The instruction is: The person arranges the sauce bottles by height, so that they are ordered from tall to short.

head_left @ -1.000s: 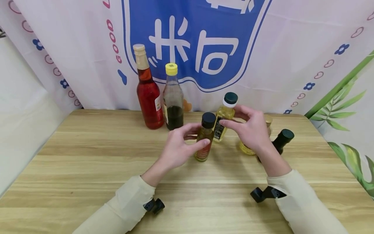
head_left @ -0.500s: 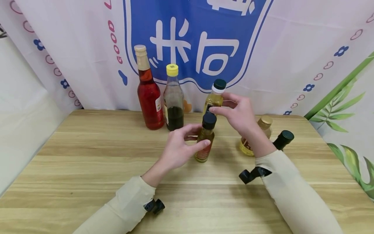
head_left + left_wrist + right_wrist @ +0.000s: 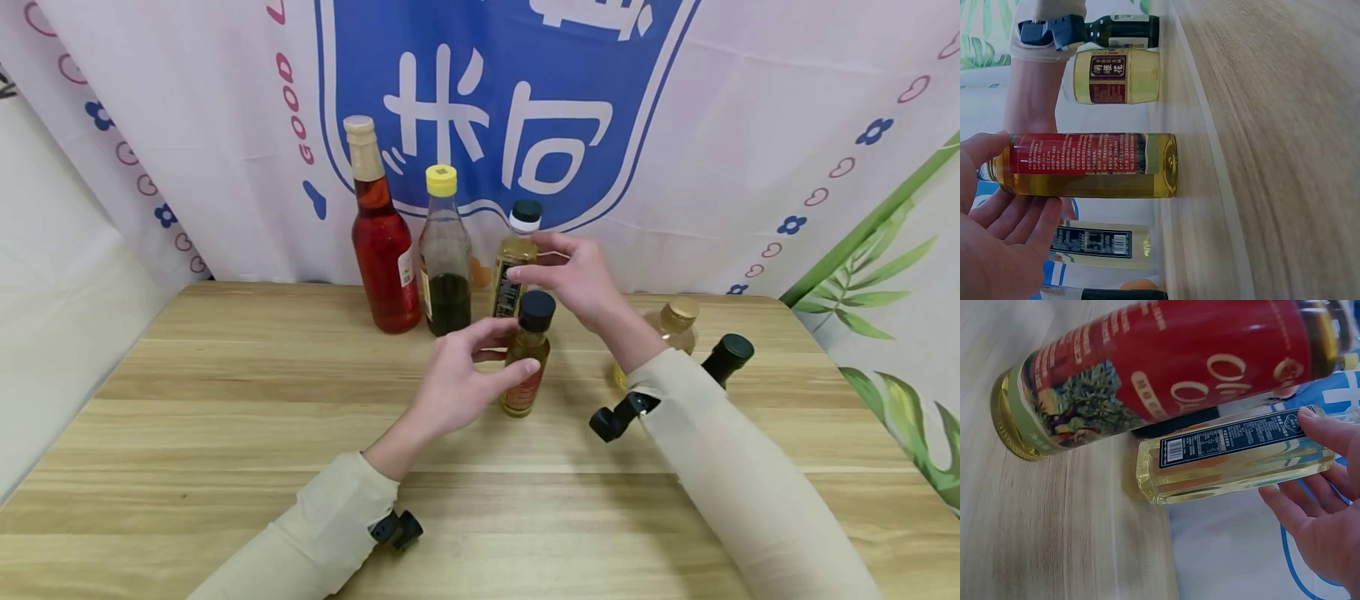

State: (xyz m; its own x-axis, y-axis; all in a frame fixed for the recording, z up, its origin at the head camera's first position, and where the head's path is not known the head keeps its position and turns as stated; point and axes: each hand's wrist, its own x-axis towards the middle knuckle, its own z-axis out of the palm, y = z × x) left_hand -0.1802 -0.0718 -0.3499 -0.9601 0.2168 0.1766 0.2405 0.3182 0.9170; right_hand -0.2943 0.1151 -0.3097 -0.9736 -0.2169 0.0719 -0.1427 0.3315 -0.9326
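Note:
My left hand grips an upright olive oil bottle around its upper part; it has a black cap and a red label. In the right wrist view the olive oil bottle shows its front label close to the camera. Just behind it, my right hand pinches a clear bottle of pale yellow oil between thumb and fingers. This bottle has a dark green cap with a white collar and a black label, and its base is at the tabletop in the right wrist view.
At the back left stand a tall bottle of red liquid and a yellow-capped bottle of dark liquid. To the right, a gold-capped oil bottle and a dark green bottle are partly hidden by my right arm. A printed cloth hangs behind the table.
My right hand has carried the pale yellow oil bottle left, from right of the olive oil bottle to behind it, beside the yellow-capped bottle. My left hand has kept its place.

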